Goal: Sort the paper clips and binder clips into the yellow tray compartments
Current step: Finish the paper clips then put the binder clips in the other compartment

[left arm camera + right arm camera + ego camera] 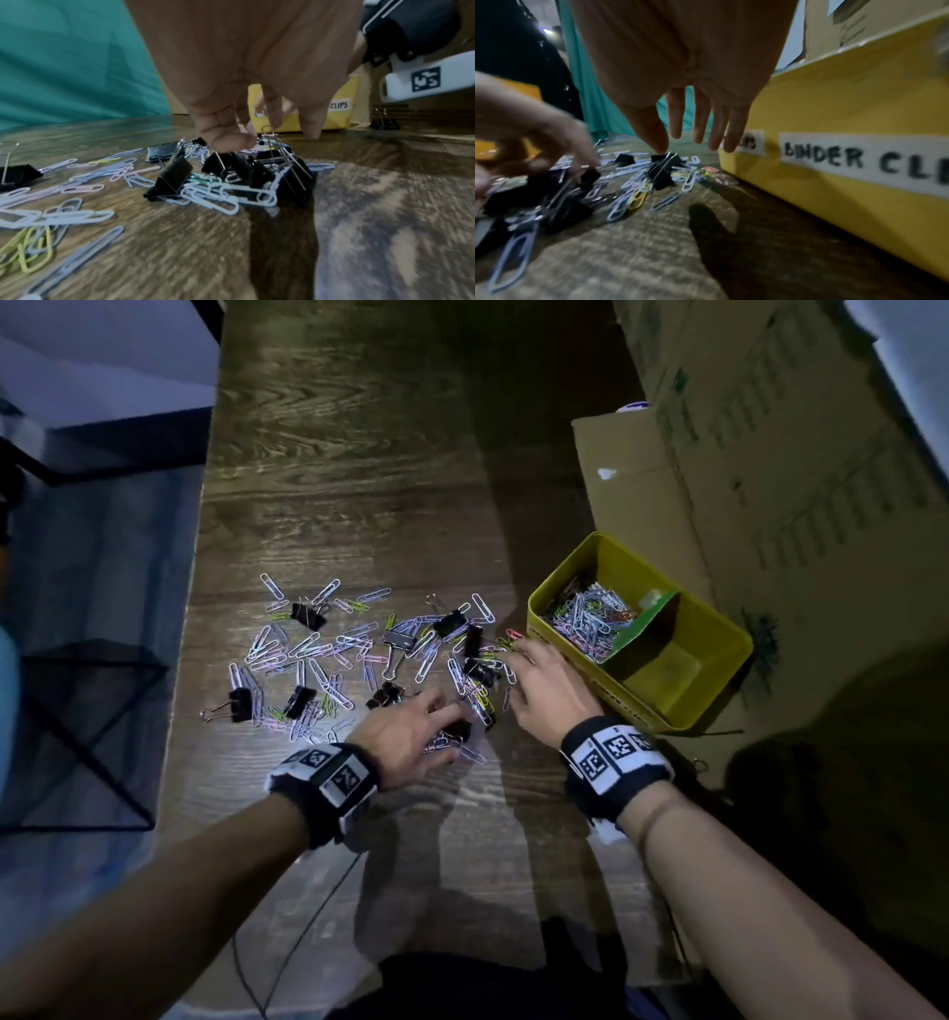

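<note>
Pastel paper clips [313,654] and black binder clips [307,614] lie scattered on the wooden table. The yellow tray [719,670] stands at the right; its far compartment holds paper clips [590,618], and its near compartment [662,675] looks bare. My left hand [431,726] [257,134] curls its thumb and fingers down onto a cluster of binder clips [270,174], closing at a wire handle. My right hand [518,670] [687,140] hovers beside the tray [859,101] with straight fingers. Its thumb tip touches a binder clip [663,168].
Cardboard boxes [770,454] rise behind and right of the tray. A dark mesh rack [77,711] stands off the table's left edge. One binder clip [384,122] sits apart beside the tray [342,117]. A thin cable [287,942] runs across the near table.
</note>
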{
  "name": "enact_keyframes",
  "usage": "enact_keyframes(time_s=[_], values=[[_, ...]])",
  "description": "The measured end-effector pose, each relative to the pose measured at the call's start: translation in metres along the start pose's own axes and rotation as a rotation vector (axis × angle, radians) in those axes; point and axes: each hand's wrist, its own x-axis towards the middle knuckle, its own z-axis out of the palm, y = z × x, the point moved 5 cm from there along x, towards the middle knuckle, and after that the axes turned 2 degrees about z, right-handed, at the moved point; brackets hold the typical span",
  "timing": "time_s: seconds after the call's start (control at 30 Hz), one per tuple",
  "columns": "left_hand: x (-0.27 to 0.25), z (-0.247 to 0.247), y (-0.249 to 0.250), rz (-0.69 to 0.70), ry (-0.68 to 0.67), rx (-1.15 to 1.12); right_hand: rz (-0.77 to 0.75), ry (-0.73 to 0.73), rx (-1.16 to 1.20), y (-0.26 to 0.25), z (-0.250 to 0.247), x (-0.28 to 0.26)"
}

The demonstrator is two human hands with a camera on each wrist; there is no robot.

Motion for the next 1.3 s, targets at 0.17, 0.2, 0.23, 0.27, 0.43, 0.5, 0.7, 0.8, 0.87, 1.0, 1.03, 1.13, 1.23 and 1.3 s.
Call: enact_keyframes(time_s=[0.17, 0.2, 0.23, 0.27, 0.43, 0.5, 0.7, 0.8, 0.87, 1.0, 1.03, 1.13, 1.23, 1.3], values=[[0.008, -0.007, -0.006, -0.078, -0.082, 0.099, 0.014, -0.015, -0.08, -0.011, 0.028, 0.019], [0.008, -0.006, -0.004, -0.077, -0.09, 0.114, 0.021, 0.004, -0.085, -0.013, 0.03, 0.023], [0.007, -0.003, -0.002, -0.07, -0.085, 0.119, 0.023, 0.027, -0.083, -0.015, 0.031, 0.025], [0.007, -0.001, 0.0, -0.055, -0.066, 0.116, 0.018, 0.055, -0.073, -0.015, 0.031, 0.027], [-0.001, 0.009, 0.0, 0.074, 0.145, 0.043, -0.018, 0.222, 0.127, -0.016, 0.019, 0.02], [-0.009, 0.014, -0.002, 0.113, 0.22, 0.012, -0.015, 0.292, 0.268, -0.012, 0.011, 0.009], [-0.026, 0.009, -0.009, 0.113, 0.353, -0.17, 0.177, 0.232, 0.606, -0.006, 0.016, -0.027], [-0.034, 0.005, -0.008, 0.14, 0.422, -0.294, 0.236, 0.176, 0.654, -0.006, 0.027, -0.04], [-0.037, 0.003, -0.007, 0.168, 0.455, -0.37, 0.249, 0.077, 0.631, -0.011, 0.036, -0.044], [-0.049, -0.001, -0.002, 0.229, 0.522, -0.431, 0.232, -0.082, 0.508, -0.026, 0.047, -0.049], [-0.054, -0.002, -0.002, 0.224, 0.551, -0.439, 0.227, -0.067, 0.52, -0.028, 0.046, -0.049], [-0.076, -0.002, -0.004, 0.186, 0.619, -0.467, 0.179, -0.094, 0.545, -0.034, 0.049, -0.053], [-0.093, 0.011, 0.001, 0.184, 0.587, -0.488, 0.106, -0.136, 0.505, -0.039, 0.057, -0.064], [-0.097, 0.027, 0.003, 0.237, 0.477, -0.459, 0.079, -0.129, 0.47, -0.038, 0.064, -0.073]])
